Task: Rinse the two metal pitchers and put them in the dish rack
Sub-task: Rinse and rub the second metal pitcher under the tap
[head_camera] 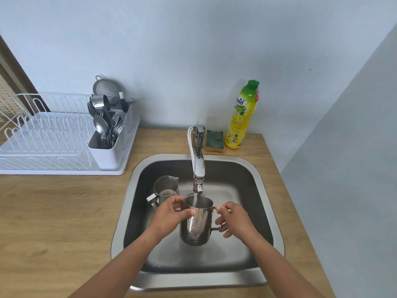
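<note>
A shiny metal pitcher [196, 225] is held upright above the steel sink [261, 183], right under the faucet [198, 162], and water streams into it. My left hand [171, 212] grips its rim and upper wall by the spout. My right hand [233, 218] grips its handle on the right side. A second metal pitcher [164, 188] stands upright on the sink floor at the back left, apart from both hands. The white dish rack [43, 138] sits on the wooden counter to the left.
A white cutlery holder [107, 151] full of spoons and forks stands at the rack's right end, with a strainer behind it. A green-and-yellow sponge [214, 140] and a yellow dish soap bottle [241, 117] stand behind the sink. A wall runs close along the right.
</note>
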`<state>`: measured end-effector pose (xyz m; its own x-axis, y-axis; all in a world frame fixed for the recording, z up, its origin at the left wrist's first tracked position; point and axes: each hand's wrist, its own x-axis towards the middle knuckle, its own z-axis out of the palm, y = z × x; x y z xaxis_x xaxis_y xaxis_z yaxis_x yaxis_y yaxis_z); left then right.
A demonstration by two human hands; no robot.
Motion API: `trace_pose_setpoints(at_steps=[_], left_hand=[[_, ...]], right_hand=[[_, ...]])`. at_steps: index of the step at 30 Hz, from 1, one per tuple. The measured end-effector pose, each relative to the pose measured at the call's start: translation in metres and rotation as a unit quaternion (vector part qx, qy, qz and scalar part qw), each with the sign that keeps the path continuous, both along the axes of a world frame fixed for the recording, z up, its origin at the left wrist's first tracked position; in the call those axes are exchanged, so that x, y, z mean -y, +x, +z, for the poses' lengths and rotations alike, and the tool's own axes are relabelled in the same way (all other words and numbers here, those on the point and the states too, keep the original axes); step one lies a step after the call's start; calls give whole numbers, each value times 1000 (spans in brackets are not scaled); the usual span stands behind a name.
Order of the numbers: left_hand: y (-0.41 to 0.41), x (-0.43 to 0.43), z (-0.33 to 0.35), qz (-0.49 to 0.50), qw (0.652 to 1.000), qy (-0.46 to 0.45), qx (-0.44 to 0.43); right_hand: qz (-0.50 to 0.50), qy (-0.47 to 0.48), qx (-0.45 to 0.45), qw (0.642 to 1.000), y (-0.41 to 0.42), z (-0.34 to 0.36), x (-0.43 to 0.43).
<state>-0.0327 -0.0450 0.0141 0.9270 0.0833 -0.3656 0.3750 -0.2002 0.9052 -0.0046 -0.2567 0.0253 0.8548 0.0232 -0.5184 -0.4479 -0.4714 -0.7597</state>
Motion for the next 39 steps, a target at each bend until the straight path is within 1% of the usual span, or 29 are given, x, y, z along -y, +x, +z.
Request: trace_pose_setpoints(at_steps=[4, 7, 10, 15, 22, 28, 33, 37, 39], left_hand=[[1, 2, 0, 13, 1000, 5, -17], [3, 3, -1, 21, 999, -5, -49], [4, 0, -1, 19, 995, -46, -87], [5, -1, 4, 32, 992, -29, -123], [2, -1, 13, 32, 985, -34, -168], [4, -3, 12, 9, 985, -17, -171], [7, -16, 12, -42, 989, -51, -132], [6, -21, 5, -65, 986, -57, -144], [5, -18, 1, -74, 983, -74, -151]], right_hand=[[34, -63, 12, 997, 2, 4, -3], [54, -82, 5, 995, 4, 7, -5], [58, -66, -10, 996, 5, 10, -7], [50, -47, -17, 998, 7, 12, -10], [35, -26, -38, 998, 8, 8, -13], [50, -42, -43, 997, 7, 6, -15], [53, -27, -64, 996, 5, 2, -14], [46, -14, -56, 997, 5, 2, -11], [51, -32, -40, 997, 6, 4, -9]])
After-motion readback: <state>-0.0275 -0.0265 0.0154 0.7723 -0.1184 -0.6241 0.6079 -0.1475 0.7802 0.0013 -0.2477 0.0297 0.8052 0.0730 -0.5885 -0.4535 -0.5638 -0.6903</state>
